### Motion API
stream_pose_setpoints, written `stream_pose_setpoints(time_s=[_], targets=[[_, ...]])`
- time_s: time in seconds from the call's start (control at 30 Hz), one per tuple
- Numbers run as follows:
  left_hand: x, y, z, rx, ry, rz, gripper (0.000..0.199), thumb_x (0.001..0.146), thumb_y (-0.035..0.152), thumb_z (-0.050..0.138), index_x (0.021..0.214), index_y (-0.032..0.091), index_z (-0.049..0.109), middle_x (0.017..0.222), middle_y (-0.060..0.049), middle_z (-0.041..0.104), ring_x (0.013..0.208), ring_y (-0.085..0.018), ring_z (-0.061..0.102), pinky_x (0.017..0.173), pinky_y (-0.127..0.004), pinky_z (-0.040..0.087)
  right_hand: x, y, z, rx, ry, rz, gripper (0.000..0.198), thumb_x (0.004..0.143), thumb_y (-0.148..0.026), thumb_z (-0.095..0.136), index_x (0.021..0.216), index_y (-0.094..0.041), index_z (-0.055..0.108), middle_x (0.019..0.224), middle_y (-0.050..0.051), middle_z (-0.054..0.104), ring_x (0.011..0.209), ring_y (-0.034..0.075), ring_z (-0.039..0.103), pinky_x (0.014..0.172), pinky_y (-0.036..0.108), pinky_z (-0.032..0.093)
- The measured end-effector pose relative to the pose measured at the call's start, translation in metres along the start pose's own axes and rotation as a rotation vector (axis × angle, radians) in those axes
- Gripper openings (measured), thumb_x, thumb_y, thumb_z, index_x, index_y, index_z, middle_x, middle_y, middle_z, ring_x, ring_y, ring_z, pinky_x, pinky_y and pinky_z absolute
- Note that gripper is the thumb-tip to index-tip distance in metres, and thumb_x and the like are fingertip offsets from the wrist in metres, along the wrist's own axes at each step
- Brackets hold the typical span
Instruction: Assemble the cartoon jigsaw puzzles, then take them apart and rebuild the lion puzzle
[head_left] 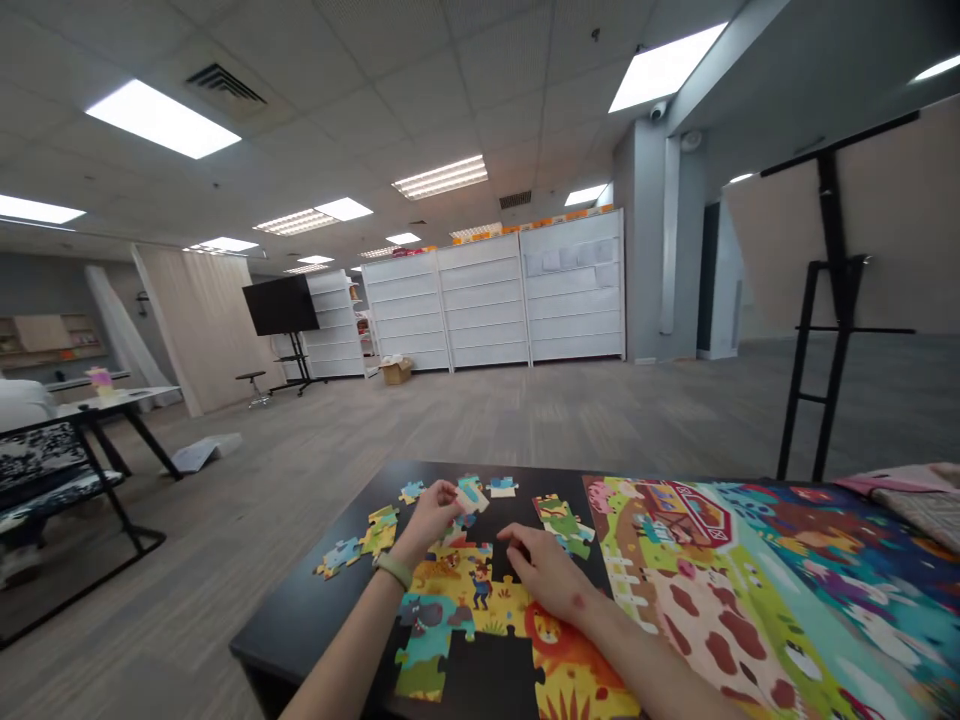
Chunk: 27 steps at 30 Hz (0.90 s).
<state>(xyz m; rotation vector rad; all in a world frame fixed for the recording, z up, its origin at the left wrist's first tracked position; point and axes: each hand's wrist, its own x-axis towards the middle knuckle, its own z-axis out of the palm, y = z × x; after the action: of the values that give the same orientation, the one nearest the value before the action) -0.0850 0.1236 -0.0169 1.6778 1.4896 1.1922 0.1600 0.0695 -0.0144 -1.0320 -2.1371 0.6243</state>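
Observation:
My left hand (429,522), with a pale green band at the wrist, is closed with thumb and fingers on a jigsaw puzzle piece (472,496) coloured light blue and cream. Below it lies a partly joined jigsaw puzzle (491,602) with a lion, a hippo and a small figure; a dark gap shows at its near middle. My right hand (546,568) hovers over the puzzle's right side, fingers loosely bent and apart, holding nothing that I can see. Close to its fingertips lies a green and red cluster of pieces (564,522).
Loose pieces lie at the left, including a yellow cluster (379,530) and a blue one (340,556). A blue and white piece (502,487) sits near the table's far edge. Farm picture boards (705,590) cover the right side. An easel (823,330) stands beyond.

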Motion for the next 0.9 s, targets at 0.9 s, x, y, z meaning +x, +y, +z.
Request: stream_pose_setpoints(time_s=[0.9], targets=[[-0.028, -0.001, 0.012, 0.347, 0.067, 0.079, 0.045, 0.069, 0.026, 0.074, 0.113, 0.017, 0.069, 0.113, -0.01, 0.069, 0.109, -0.027, 0.062, 0.096, -0.035, 0.045, 0.0, 0.001, -0.002, -0.026, -0.022, -0.018, 0.026, 0.091, -0.023, 0.044, 0.102, -0.021, 0.068, 0.077, 0.001, 0.066, 0.071, 0.018, 0.06, 0.069, 0.029, 0.041]])
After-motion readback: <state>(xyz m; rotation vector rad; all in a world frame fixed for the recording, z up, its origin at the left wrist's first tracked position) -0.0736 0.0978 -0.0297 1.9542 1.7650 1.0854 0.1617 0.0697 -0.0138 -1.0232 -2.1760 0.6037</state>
